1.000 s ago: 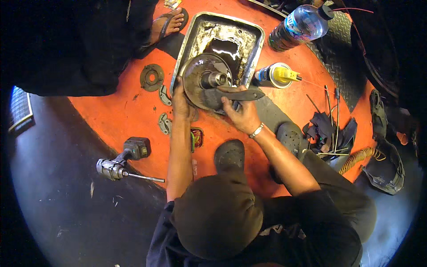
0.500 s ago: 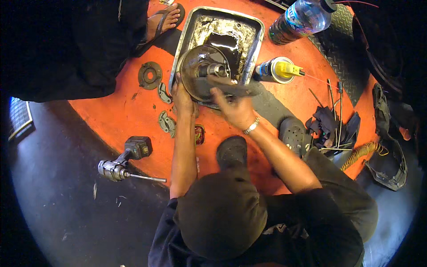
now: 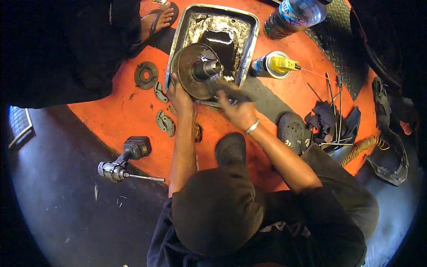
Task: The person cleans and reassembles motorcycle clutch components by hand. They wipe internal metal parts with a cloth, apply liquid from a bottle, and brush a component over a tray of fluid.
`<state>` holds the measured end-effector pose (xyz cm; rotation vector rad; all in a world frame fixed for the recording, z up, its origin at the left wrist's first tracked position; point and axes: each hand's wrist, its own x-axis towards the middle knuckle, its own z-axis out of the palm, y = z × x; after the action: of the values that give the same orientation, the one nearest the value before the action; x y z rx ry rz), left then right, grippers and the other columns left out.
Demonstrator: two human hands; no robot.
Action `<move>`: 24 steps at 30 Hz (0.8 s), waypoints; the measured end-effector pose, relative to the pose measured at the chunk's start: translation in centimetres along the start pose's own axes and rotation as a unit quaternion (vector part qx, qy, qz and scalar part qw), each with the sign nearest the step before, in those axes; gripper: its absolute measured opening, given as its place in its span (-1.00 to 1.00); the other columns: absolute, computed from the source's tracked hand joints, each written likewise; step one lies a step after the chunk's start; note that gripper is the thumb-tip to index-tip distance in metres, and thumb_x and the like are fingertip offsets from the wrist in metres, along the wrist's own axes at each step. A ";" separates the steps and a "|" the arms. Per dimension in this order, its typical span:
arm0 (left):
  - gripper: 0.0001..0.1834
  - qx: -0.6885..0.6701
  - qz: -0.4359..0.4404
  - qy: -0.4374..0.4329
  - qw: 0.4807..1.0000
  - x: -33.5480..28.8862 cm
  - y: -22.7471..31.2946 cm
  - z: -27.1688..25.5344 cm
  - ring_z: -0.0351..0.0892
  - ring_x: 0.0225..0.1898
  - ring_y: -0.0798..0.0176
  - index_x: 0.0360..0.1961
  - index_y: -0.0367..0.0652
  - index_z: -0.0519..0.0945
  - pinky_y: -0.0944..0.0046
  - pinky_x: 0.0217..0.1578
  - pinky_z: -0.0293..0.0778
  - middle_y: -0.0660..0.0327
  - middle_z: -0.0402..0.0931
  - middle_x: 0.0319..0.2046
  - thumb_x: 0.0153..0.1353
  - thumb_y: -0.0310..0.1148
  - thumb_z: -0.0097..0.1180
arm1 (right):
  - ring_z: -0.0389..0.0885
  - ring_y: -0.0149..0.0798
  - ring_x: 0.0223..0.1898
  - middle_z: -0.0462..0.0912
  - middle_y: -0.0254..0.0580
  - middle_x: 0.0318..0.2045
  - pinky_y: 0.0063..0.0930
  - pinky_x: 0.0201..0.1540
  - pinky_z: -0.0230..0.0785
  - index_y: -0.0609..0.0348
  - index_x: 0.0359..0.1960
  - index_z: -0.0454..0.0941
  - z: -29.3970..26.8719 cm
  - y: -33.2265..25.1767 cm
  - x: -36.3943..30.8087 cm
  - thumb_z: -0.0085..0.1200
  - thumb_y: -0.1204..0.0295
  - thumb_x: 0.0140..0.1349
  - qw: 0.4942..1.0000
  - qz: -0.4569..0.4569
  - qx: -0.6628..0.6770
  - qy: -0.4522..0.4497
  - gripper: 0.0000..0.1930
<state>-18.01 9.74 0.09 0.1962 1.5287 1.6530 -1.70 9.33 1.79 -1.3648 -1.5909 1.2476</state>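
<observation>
My left hand [image 3: 181, 100] grips the rim of a metal pulley disc [image 3: 189, 73] at its lower left. The disc is tilted over the near part of an oily metal tray [image 3: 254, 49], and its bright central sleeve [image 3: 207, 69] points up and right. In my right hand [image 3: 240, 112] is a dark, flat brush-like tool [image 3: 235, 92], smeared by motion, its left end close to the disc's face beside the sleeve. Whether it touches is hard to tell. Dark liquid [image 3: 222, 46] lies in the tray.
Left of the tray lie a round plate [image 3: 146, 75] and curved clutch shoes [image 3: 165, 123]. A cordless impact wrench [image 3: 125, 161] rests nearer. Rightward are a yellow-nozzled spray can [image 3: 278, 65], a large bottle [image 3: 293, 18] and rods [image 3: 340, 107]. Another person's sandalled foot [image 3: 156, 22] stands upper left.
The disc has tipped so its face and sleeve turn further rightward. My right hand has shifted slightly with the tool. The whole view has moved a little.
</observation>
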 end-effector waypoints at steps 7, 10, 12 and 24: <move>-0.54 0.006 -0.020 0.035 0.999 0.3 0.1 -0.3 0.55 -0.18 0.21 -0.06 -0.37 0.51 0.20 -0.14 0.52 0.09 0.55 -0.15 0.46 -0.10 -0.15 | 0.71 -0.33 -0.26 0.71 -0.06 -0.17 -0.49 -0.20 0.55 0.20 0.00 0.58 0.7 -0.2 -0.6 0.15 0.60 0.15 0.993 -0.075 0.086 -0.031 -0.66; -0.57 -0.062 -0.024 0.005 0.998 0.6 0.0 -0.9 0.56 -0.20 0.21 -0.10 -0.37 0.51 0.21 -0.18 0.54 0.08 0.55 -0.17 0.46 -0.13 -0.15 | 0.72 -0.22 -0.30 0.70 -0.01 -0.20 -0.43 -0.22 0.56 0.17 0.02 0.58 0.1 0.4 0.5 0.17 0.58 0.14 0.994 -0.073 0.057 -0.058 -0.64; -0.56 -0.024 0.001 0.002 1.000 0.8 0.0 -1.1 0.56 -0.19 0.20 -0.03 -0.38 0.50 0.21 -0.17 0.54 0.07 0.55 -0.15 0.46 -0.13 -0.14 | 0.69 -0.11 -0.32 0.68 0.00 -0.25 -0.37 -0.23 0.54 0.14 0.03 0.59 -0.4 -0.1 1.0 0.18 0.54 0.13 0.997 -0.066 -0.004 -0.049 -0.63; -0.50 0.087 0.021 -0.004 0.996 0.0 -0.8 -1.7 0.55 -0.31 0.31 -0.13 -0.37 0.57 0.28 -0.25 0.51 0.13 0.60 -0.25 0.45 -0.06 -0.14 | 0.63 0.04 -0.32 0.64 -0.02 -0.32 -0.16 -0.22 0.52 0.12 0.09 0.51 1.8 -1.8 1.0 0.22 0.41 0.11 0.978 -0.197 -0.021 -0.067 -0.55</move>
<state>-18.67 8.39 -1.05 0.3317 1.6733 1.5488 -4.17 9.95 2.81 -0.9409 -1.8782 1.0844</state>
